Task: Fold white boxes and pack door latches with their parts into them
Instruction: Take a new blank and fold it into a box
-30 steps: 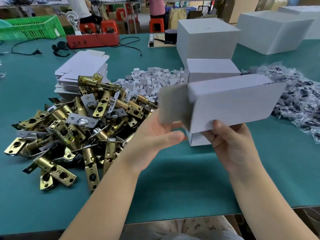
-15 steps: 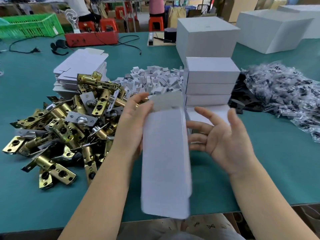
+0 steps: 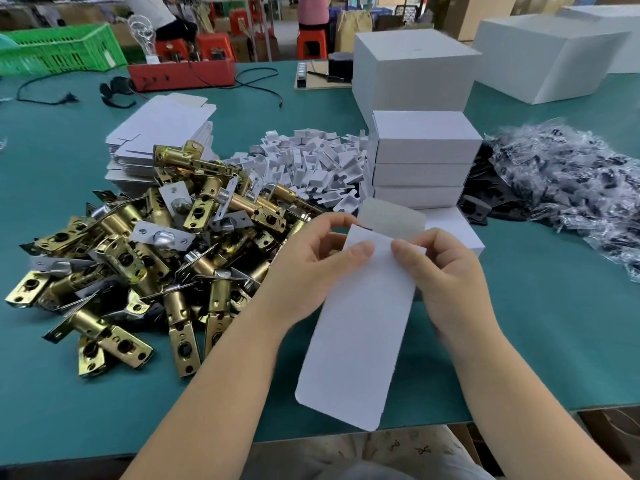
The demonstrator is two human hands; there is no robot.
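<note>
A long white box (image 3: 360, 317) is held above the near edge of the green table (image 3: 540, 327), at the centre of the view, with its length running from about 6 o'clock up to 12 o'clock and its far end flap (image 3: 391, 216) bent upward. The box is grasped at its far end by both hands: the left hand (image 3: 311, 268) is curled round the left edge with its thumb pressed on the top face, and the right hand (image 3: 446, 271) pinches the right edge, its thumb likewise laid on the top face just beside the left thumb. At 9 o'clock from the box a heap of brass door latches (image 3: 149, 258) is spread over the table, touching the left wrist. At 11 o'clock, behind the latches, a stack of flat box blanks (image 3: 162, 129) is seen. At 12 o'clock a pile of small white card inserts (image 3: 311, 161) lies, and just to its right a stack of folded white boxes (image 3: 422, 161) stands, with a larger white carton (image 3: 412, 71) behind it. At 2 o'clock clear bags of black parts (image 3: 571, 188) are heaped. A red tray (image 3: 180, 76) and a green crate (image 3: 59, 50) are found at the far left edge.
</note>
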